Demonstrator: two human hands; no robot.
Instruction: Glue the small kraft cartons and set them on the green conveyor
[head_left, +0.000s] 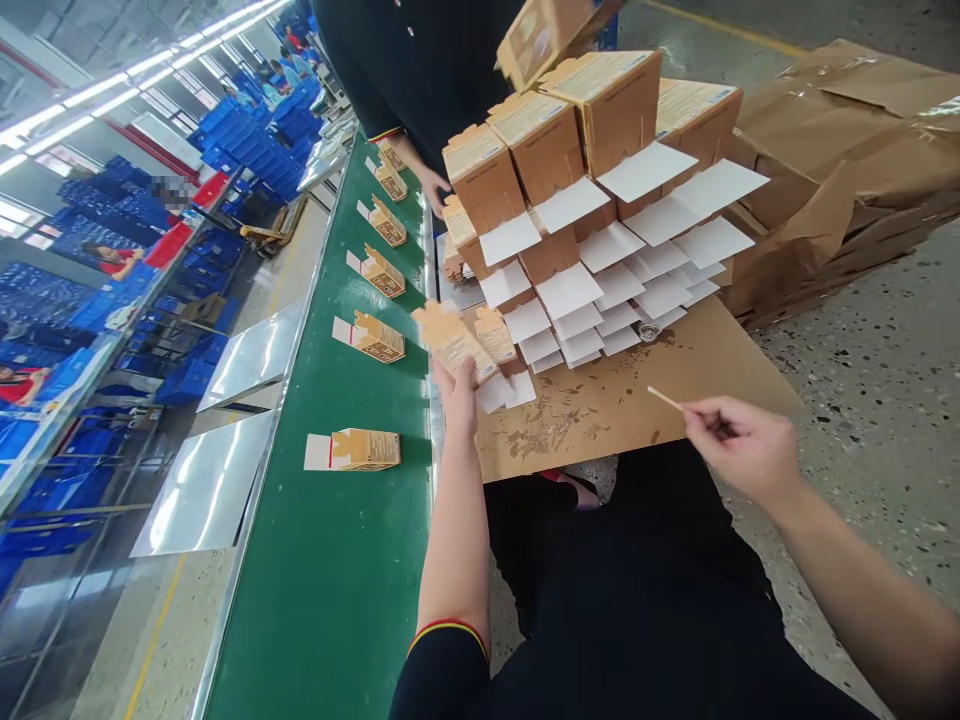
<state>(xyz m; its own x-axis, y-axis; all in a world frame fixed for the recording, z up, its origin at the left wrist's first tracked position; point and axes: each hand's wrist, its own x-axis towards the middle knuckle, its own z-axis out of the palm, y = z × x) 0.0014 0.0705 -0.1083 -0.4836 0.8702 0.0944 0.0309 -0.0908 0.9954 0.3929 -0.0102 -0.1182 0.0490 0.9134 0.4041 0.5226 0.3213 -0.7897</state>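
Note:
My left hand (459, 393) is closed around a small tan carton (452, 338), held up at the table edge beside the belt. Another tan carton (495, 337) stands just behind it, with white flaps jutting toward me. In my right hand (746, 450), thumb and fingers pinch a thin pale stick (664, 398) that points left over the brown table board (600, 400). Past the stick's tip, a small clear round container (648, 330) rests against the stacked cartons (551, 140), whose white flaps (574, 290) stick out in rows.
A green conveyor belt (330, 560) runs along my left, carrying several spaced cartons with raised flaps (367, 450). Across the table stands a co-worker in dark clothing (427, 80), one hand (433, 190) near the stack. Large brown paper-wrapped bundles (847, 170) lie on the right.

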